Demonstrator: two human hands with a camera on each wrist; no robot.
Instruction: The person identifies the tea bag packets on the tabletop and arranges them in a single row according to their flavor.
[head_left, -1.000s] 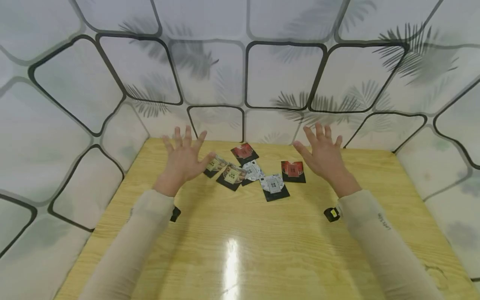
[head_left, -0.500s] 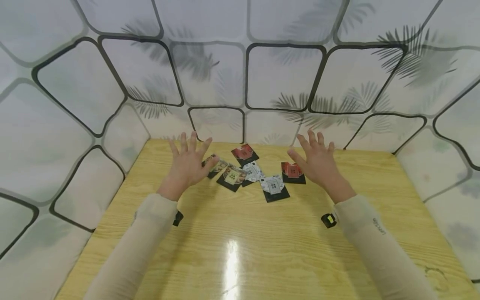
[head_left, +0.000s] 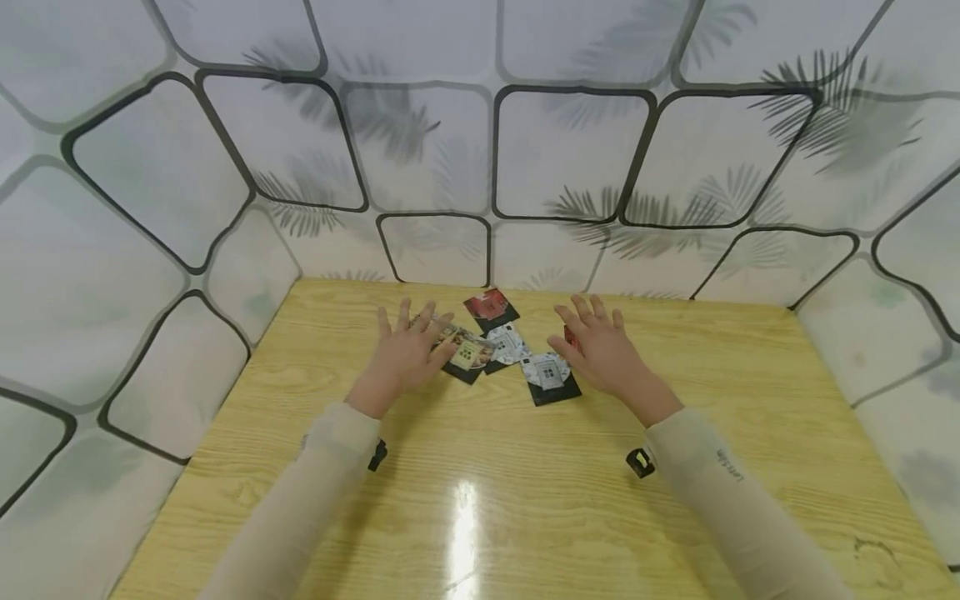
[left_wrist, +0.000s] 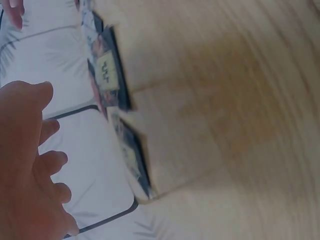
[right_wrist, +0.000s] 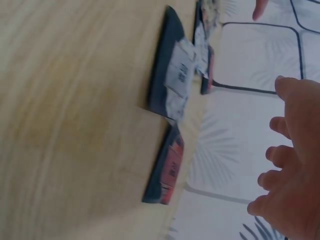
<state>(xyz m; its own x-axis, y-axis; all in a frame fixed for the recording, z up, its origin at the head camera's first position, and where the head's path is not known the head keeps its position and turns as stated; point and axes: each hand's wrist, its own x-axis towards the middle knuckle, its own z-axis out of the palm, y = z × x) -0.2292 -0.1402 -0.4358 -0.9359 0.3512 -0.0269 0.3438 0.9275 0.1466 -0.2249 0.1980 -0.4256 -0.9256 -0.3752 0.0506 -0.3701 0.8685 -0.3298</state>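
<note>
Several small flat square packets lie in a loose cluster near the back of the table. A red-and-black packet [head_left: 491,307] is farthest back, and a white-and-black packet [head_left: 551,375] lies nearest the front. Between them another white packet [head_left: 504,343] overlaps its neighbour, a brown packet with a cream label [head_left: 467,354]. My left hand [head_left: 403,354], fingers spread, hovers over the left end of the cluster and partly hides a second brown packet [left_wrist: 131,152]. My right hand [head_left: 603,350] hovers with spread fingers over the right-hand red packet [right_wrist: 171,167], mostly covering it in the head view. Both hands hold nothing.
The light wooden table [head_left: 525,500] meets a fabric wall [head_left: 420,150] with black outlines and leaf prints right behind the packets. Similar fabric closes off the left and right sides. A black wrist device [head_left: 640,462] hangs under the right cuff.
Both hands have come inward and down, closer together over the packets. The left now covers much of the left brown packet and the right most of the right-hand red one. The packets have not moved.
</note>
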